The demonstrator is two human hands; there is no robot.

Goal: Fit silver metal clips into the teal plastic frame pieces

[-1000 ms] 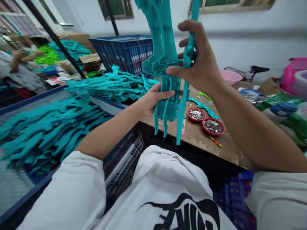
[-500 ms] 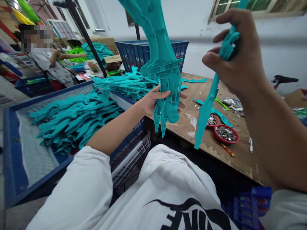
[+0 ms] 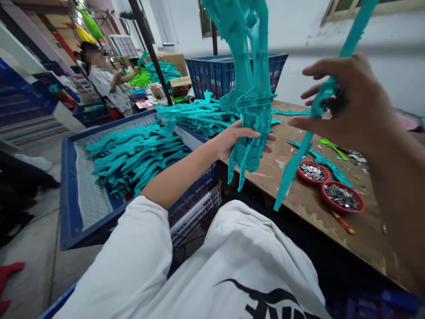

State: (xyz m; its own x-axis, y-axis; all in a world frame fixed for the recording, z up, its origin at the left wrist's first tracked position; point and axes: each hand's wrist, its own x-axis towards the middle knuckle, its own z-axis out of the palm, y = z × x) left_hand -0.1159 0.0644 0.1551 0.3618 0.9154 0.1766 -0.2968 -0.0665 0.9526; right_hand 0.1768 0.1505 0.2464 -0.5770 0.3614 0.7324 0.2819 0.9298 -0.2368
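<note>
- Left hand [image 3: 241,141]: half closed, fingers wrapped around the lower part of a large teal molded plastic frame [image 3: 250,106], firm hold.
- Right hand [image 3: 352,102]: fingers loosely curved, thumb and fingertips pinching a slender teal plastic spike [image 3: 292,173] along its upper half.
- Frame: raised in front of the chest, in the left hand, long axis close to upright, top cut off by the picture's upper edge, forked prongs pointing down over a wooden workbench [image 3: 299,210].
- Spike: right of the frame, nearer the right hand, long axis slanting from upper right to lower left, sharp tip down toward the bench edge.
- Near left: blue-rimmed tray [image 3: 68,199] heaped with teal plastic parts [image 3: 136,159].
- Right, on the bench: two red dishes [image 3: 312,172] of small metal pieces.
- Far: blue plastic crate [image 3: 215,73]; far left, a seated co-worker [image 3: 106,82].
</note>
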